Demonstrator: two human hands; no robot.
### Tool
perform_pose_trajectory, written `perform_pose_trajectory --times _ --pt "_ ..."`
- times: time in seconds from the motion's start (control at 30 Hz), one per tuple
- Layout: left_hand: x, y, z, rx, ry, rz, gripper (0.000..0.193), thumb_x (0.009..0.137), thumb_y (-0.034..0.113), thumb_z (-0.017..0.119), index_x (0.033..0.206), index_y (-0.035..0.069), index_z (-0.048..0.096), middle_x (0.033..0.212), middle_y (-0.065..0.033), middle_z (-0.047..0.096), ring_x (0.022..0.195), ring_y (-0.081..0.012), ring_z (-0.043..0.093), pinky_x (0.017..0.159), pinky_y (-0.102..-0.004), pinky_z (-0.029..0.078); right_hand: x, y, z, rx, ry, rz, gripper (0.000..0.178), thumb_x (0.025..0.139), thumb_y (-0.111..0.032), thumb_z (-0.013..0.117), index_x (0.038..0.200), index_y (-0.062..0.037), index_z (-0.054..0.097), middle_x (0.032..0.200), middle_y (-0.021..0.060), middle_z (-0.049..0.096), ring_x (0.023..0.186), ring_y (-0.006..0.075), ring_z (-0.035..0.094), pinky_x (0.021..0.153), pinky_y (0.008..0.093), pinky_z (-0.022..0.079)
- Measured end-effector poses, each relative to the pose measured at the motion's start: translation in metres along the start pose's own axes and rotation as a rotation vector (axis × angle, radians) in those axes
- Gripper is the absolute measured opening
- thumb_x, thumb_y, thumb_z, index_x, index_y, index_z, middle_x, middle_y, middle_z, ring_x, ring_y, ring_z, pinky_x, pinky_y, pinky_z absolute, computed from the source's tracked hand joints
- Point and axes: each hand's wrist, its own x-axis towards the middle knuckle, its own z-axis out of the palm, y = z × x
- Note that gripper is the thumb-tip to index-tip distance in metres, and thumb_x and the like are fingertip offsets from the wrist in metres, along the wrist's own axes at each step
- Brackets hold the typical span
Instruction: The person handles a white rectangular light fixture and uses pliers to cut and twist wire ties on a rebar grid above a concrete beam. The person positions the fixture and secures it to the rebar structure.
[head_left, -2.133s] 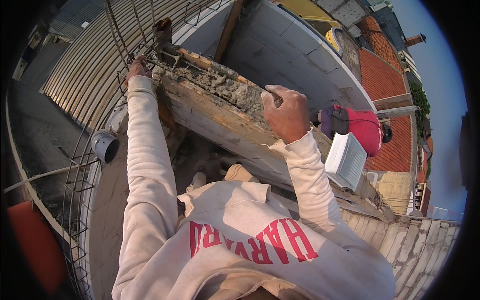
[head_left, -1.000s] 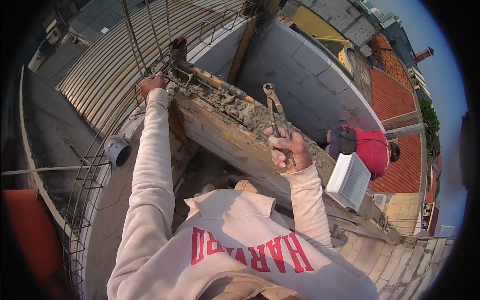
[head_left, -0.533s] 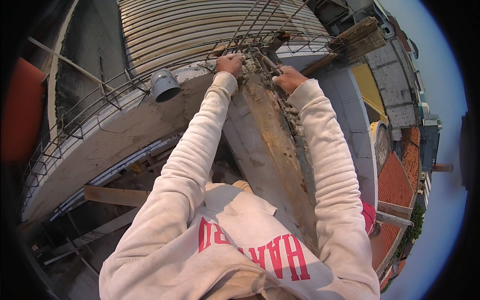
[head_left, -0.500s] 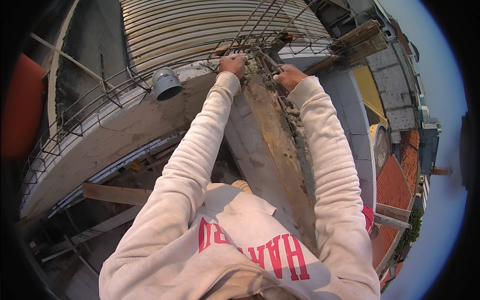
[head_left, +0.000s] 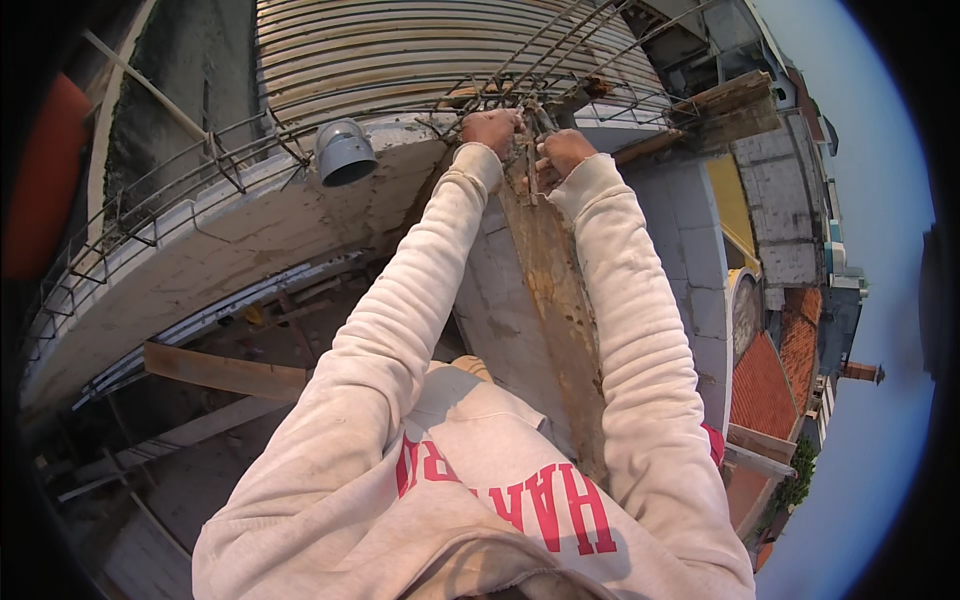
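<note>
Bare hands at the head of a timber-edged beam (head_left: 556, 300), as seen from beside the worker. The steel bars (head_left: 562, 45) rise from the beam's far end, at twelve o'clock, and lean toward one o'clock. The left hand (head_left: 492, 130), just short of twelve, curls over the crowded foot of the bars; whether it clenches one or merely rests there cannot be told. The right hand (head_left: 567, 150), just past twelve, has its fingers bent inward, and their contents are hidden. The grey pipe elbow (head_left: 345, 155) stands well apart, between ten and eleven o'clock. Judged by look, the bars should prove stiff, rough rather than slippery, and hardly fragile, springing most toward their tips; the soundest hold would be low, near the foot, clear of cut ends.
</note>
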Motion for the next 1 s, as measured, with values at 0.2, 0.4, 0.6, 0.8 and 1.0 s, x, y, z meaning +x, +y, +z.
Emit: perform_pose_trajectory --times 0.2,0.4,0.6,0.8,1.0 --pt "0.002 -0.011 -0.006 -0.037 -0.054 0.059 0.012 0.090 0.012 0.070 0.096 0.003 0.074 0.076 -0.0047 0.070 0.063 -0.0128 0.059 0.058 -0.0282 0.049 -0.005 -0.017 -0.006 -0.316 0.008 -0.126 0.031 0.100 -0.023 0.053 0.113 -0.0041 0.074 0.109 0.0180 0.073 0.102 0.0352 0.070 0.088 0.0444 0.056" --pt "-0.030 0.025 0.010 -0.384 -0.267 -0.359 0.022 0.093 0.033 0.070 0.093 0.011 0.066 0.070 -0.0028 0.063 0.058 -0.0161 0.059 0.057 -0.0272 0.052 -0.090 -0.092 -0.038 1.106 -0.149 0.279 0.025 0.104 -0.024 0.054 0.106 -0.0017 0.064 0.082 0.0094 0.068 0.058 0.0184 0.061 0.046 0.0355 0.052" --pt "0.017 0.000 0.042 -0.477 -0.462 -0.327 0.022 0.098 0.035 0.064 0.085 0.018 0.060 0.071 -0.0027 0.061 0.058 -0.0186 0.059 0.048 -0.0367 0.050 -0.086 -0.083 -0.046 1.123 -0.148 0.247 0.035 0.096 -0.039 0.064 0.101 -0.0045 0.058 0.075 0.0074 0.062 0.053 0.0180 0.057 0.040 0.0325 0.046" --pt "0.005 -0.004 0.086 -0.918 -0.202 -0.405 0.014 0.105 0.017 0.055 0.101 0.003 0.055 0.086 -0.0098 0.061 0.084 -0.0240 0.067 0.080 -0.0446 0.060 -0.143 -0.093 -0.066 0.391 0.241 0.151 0.076 0.083 -0.045 0.081 0.129 0.0093 0.053 0.087 0.0099 0.065 0.064 0.0190 0.070 0.049 0.0286 0.050" --pt "0.008 0.000 0.114 -1.079 -0.093 -0.306 0.012 0.101 0.014 0.058 0.098 0.003 0.055 0.086 -0.0109 0.062 0.077 -0.0259 0.067 0.078 -0.0491 0.062 -0.210 -0.063 0.005 1.035 0.246 0.228 0.057 0.087 -0.035 0.079 0.119 0.0103 0.065 0.086 0.0092 0.069 0.061 0.0138 0.066 0.048 0.0247 0.046"
